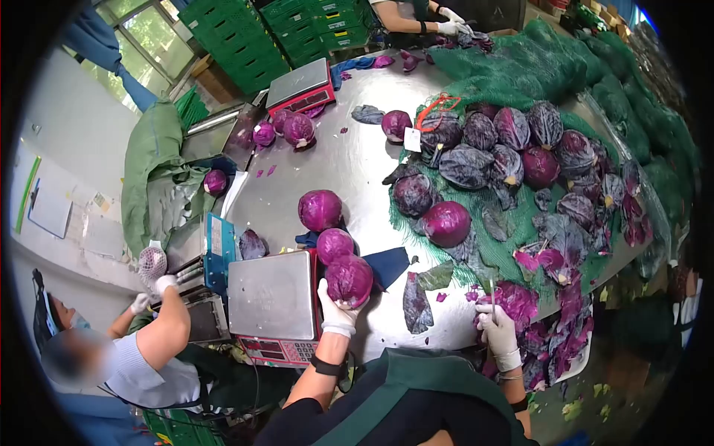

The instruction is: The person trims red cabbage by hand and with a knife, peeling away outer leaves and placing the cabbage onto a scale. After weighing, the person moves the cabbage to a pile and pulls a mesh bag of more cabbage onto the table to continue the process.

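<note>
My left hand (336, 316), in a white glove, is closed around the lower left side of a trimmed red cabbage (349, 282) beside the scale. Two more trimmed cabbages, one (335, 245) right behind it and another (320, 209) farther back, stand on the metal table (372, 175). In my gloved right hand (498, 334) is a knife (492, 291), its thin blade pointing up and away from me. That hand is over loose purple leaves (517, 303) at the table's front edge. A dark leaf (417, 305) lies between my hands.
At my left stands a red scale (271, 297). Untrimmed cabbages (466, 168) are heaped on green netting (483, 245) at the right. A leaf-filled bin (576, 364) sits below the edge. Co-workers are at the left (149, 349) and far side (401, 16). Green crates (230, 44) are stacked behind.
</note>
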A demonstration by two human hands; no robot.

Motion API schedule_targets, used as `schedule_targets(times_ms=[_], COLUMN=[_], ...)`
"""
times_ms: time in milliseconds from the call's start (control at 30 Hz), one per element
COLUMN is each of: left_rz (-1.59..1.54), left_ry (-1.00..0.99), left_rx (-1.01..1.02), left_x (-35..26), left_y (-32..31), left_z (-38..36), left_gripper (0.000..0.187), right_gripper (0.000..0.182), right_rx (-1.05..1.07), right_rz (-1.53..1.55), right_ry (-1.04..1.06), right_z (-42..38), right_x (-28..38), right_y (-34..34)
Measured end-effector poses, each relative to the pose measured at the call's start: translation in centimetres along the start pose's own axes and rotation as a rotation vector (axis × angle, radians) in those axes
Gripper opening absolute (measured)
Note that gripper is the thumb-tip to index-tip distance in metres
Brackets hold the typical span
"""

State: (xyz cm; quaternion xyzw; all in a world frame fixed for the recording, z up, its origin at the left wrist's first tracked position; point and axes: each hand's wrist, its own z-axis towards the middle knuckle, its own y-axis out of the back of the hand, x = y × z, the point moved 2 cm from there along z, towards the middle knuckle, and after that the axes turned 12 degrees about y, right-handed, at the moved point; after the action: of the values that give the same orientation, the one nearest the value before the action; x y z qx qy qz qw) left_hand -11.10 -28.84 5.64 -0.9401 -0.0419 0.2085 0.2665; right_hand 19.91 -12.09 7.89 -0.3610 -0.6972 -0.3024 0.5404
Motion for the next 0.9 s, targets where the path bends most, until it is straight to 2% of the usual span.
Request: schedule_targets(times_ms=[67,300,433,500,567,600,633,700,733,767,800,833,900], left_rz=[-0.034,-0.156,-0.202,-0.369,-0.496,-0.266,0.006,0.394,0.899,1.100,1.285,1.665,1.896], left_ry=[-0.012,-0.157,-0.417,-0.665,-0.605,-0.738,-0.759,-0.819,-1.099,-0.953,-0.591,-1.067,-1.118], left_rx=[-0.067,0.180,0.011,0.099,-0.295,-0.289,-0.314,0.099,0.212,0.384,0.628,0.680,0.688], left_x=[-0.7,-8.3,-15.8,-19.5,-22.4,-21.2,-20.3,-15.2,-12.7,-7.7,-4.0,-0.8,3.8], left_y=[-2.4,-9.2,-9.9,-8.7,-7.6,-10.4,-11.9,-15.0,-16.1,-18.7,-20.8,-20.4,-21.2], left_z=[0.9,9.7,17.1,18.5,18.9,15.2,13.5,11.1,12.4,9.3,6.0,8.0,8.3], left_gripper=[0.073,0.067,0.068,0.072,0.074,0.081,0.074,0.059,0.048,0.048,0.054,0.072,0.093], right_gripper=[0.018,0.021,0.022,0.022,0.021,0.021,0.021,0.021,0.020,0.021,0.021,0.021,0.023], right_rx=[0.013,-0.019,-0.071,-0.090,-0.164,-0.173,-0.184,-0.206,-0.167,-0.131,-0.072,-0.012,0.067], right_rz=[0.001,-0.071,-0.027,-0.064,-0.013,0.037,0.036,0.126,0.159,0.141,0.130,0.118,0.070], right_ry=[0.002,-0.011,-0.039,-0.069,-0.102,-0.131,-0.137,-0.204,-0.213,-0.220,-0.161,-0.099,-0.074], right_z=[0.2,-0.4,-2.3,-3.4,-4.5,-4.7,-4.6,-3.6,-2.7,-1.8,-0.9,0.1,1.1], right_x=[0.2,0.0,-1.5,-2.2,-2.9,-3.5,-3.9,-3.6,-3.0,-2.1,-1.9,-1.8,-0.7], right_y=[-0.2,1.2,2.6,3.5,4.2,4.5,4.5,3.7,2.8,1.9,1.1,0.4,-0.7])
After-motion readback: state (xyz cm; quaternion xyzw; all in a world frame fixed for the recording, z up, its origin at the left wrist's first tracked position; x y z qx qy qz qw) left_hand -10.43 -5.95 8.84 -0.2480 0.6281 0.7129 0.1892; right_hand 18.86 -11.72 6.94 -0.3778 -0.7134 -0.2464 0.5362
